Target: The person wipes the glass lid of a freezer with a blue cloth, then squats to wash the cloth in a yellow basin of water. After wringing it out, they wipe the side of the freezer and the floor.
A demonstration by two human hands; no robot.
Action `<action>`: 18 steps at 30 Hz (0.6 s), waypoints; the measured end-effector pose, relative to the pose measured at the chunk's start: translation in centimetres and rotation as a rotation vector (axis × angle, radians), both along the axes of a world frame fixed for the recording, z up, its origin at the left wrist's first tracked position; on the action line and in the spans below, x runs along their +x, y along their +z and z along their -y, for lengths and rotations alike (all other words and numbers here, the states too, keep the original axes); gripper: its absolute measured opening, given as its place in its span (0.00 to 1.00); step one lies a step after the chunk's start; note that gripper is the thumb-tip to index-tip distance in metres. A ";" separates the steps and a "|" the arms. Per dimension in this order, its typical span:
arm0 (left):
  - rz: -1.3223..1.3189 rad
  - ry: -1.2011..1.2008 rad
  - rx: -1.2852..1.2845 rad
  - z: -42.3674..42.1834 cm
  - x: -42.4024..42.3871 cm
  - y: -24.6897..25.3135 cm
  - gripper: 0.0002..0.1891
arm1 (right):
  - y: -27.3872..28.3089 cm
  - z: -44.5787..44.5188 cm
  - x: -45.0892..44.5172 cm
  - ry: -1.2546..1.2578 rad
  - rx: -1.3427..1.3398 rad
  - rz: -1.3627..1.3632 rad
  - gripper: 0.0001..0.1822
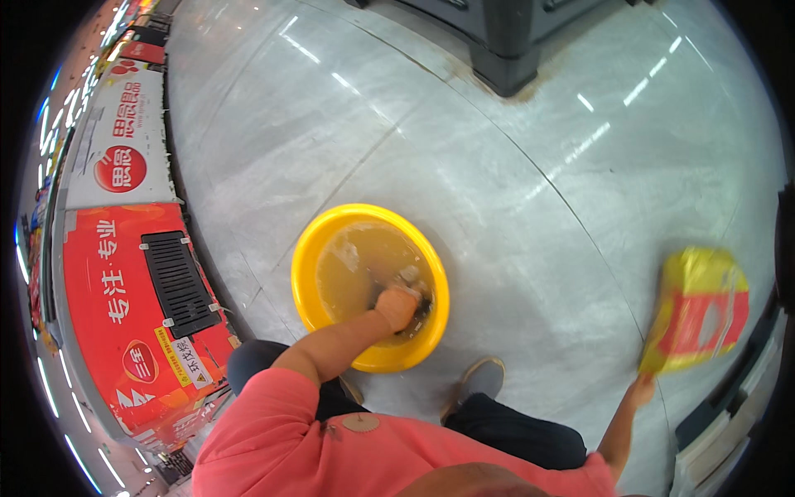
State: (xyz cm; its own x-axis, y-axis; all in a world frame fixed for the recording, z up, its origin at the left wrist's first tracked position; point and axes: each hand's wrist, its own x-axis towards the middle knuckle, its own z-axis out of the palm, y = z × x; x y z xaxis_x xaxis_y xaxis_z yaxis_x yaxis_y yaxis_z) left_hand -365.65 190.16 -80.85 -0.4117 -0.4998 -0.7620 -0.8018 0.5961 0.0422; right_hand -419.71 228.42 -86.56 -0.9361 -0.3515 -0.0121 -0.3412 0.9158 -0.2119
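Note:
A yellow plastic basin (438,273) of murky brown water (348,279) stands on the floor before me. My left hand (397,307) reaches into it, knuckles up, over a dark, wet thing (425,305) that may be cloth. The water and the hand itself hide my fingers, so their grip on it does not show. Out to the right, my right hand (641,390) grasps a yellow and red plastic package (702,317) by its near end. The package is held off to the side and looks blurred.
A freezer-like cabinet with red and white printed panels (133,267) and a black vent grille (180,282) runs along the left. The foot of a dark grey plastic stand (506,68) rests ahead on the grey floor (484,168). Pale stacked items (714,435) lie at lower right.

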 end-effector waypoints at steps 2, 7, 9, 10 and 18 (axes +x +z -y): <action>-0.026 -0.053 -0.015 0.1 0.1 0.3 0.13 | 2.8 -4.3 8.5 -0.056 0.034 0.108 0.24; -0.165 -0.040 -0.123 -0.2 0.3 -0.3 0.10 | 8.9 -7.1 25.6 0.058 0.217 0.555 0.25; -0.078 -0.232 -0.149 1.7 -1.4 -2.5 0.09 | 11.5 -6.9 27.9 0.149 0.267 0.659 0.26; -0.083 -0.251 -0.100 1.7 -2.1 -3.7 0.08 | 13.6 -6.3 27.8 0.214 0.334 0.699 0.27; -0.228 -0.045 -0.113 1.0 0.3 -0.2 0.11 | 17.7 3.9 23.0 0.583 0.635 0.891 0.37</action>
State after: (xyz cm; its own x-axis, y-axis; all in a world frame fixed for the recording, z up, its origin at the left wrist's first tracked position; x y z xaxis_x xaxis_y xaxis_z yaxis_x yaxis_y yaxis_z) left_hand -365.36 189.16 -81.09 -0.5902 -0.5534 -0.5877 -0.7516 0.6424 0.1499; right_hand -396.74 224.47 -68.86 -0.2202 -0.4120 -0.8842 -0.6964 0.7011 -0.1533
